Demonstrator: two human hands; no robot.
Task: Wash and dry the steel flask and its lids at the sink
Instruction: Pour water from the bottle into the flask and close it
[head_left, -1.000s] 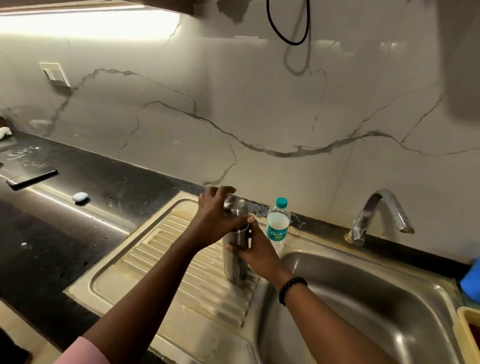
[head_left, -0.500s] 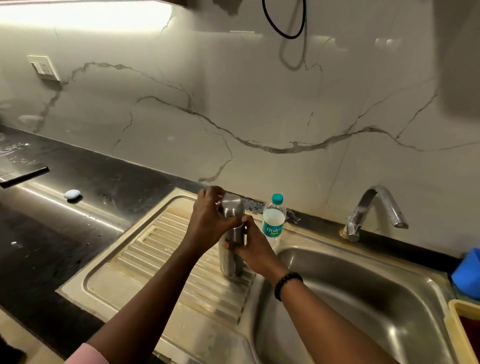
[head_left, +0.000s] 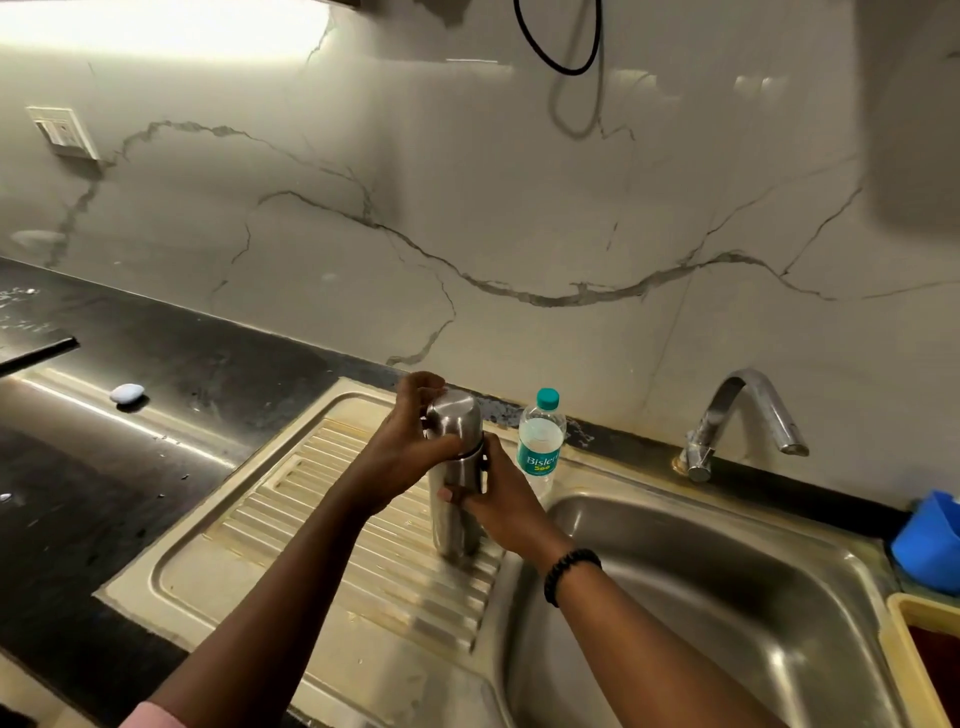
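Note:
The steel flask (head_left: 454, 525) stands upright on the ribbed drainboard (head_left: 311, 525) at the left of the sink. Its steel cap lid (head_left: 457, 423) sits on top of it. My left hand (head_left: 405, 452) grips the cap from the left, fingers curled round it. My right hand (head_left: 498, 493) holds the flask's body just below the cap, from the right. Any inner lid is hidden under the cap.
A small plastic water bottle (head_left: 540, 441) with a teal cap stands just behind the flask. The sink basin (head_left: 727, 597) and steel tap (head_left: 727, 415) lie to the right, with a blue tub (head_left: 930, 545) and a yellow container (head_left: 914, 670) at the right edge. A pale soap bar (head_left: 127, 393) lies on the black counter.
Both hands keep hold of the flask and cap in the same place. The view has shifted slightly; my left hand's grip on the cap looks a little turned.

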